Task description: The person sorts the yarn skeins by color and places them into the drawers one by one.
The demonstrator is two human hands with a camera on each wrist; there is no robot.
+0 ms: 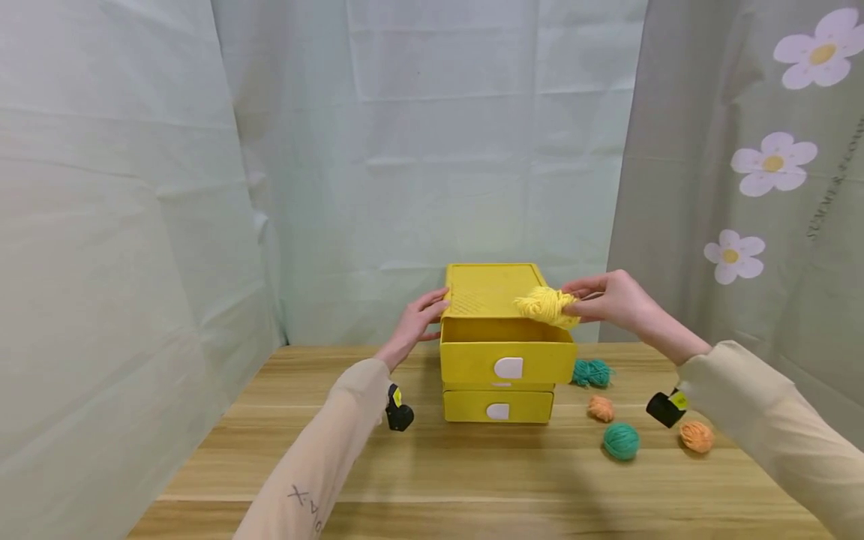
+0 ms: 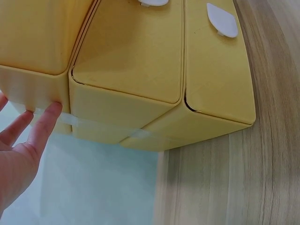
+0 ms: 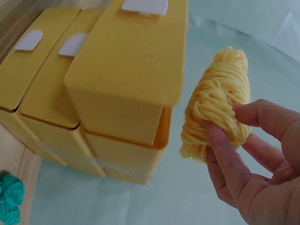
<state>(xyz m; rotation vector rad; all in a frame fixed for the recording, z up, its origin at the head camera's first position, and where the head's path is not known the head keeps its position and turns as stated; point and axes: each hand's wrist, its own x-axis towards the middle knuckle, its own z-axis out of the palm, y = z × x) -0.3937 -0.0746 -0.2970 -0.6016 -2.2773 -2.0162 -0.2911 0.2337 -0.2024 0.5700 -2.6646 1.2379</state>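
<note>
A yellow drawer box [image 1: 498,405] stands on the table, and its top drawer [image 1: 472,363] is pulled out toward me. My right hand [image 1: 617,300] pinches a small skein of yellow yarn [image 1: 545,306] between thumb and fingers, just above the right side of that drawer. In the right wrist view the yarn [image 3: 218,103] appears beside the drawer front, apart from it. My left hand [image 1: 420,321] rests on the box's left side near the top, and in the left wrist view its extended fingers [image 2: 46,123] touch the yellow wall.
To the right of the box lie a teal skein [image 1: 592,373], a teal yarn ball [image 1: 621,441], a small orange skein [image 1: 601,409] and an orange ball [image 1: 697,436]. Pale curtains [image 1: 432,150] hang behind the wooden table [image 1: 405,480].
</note>
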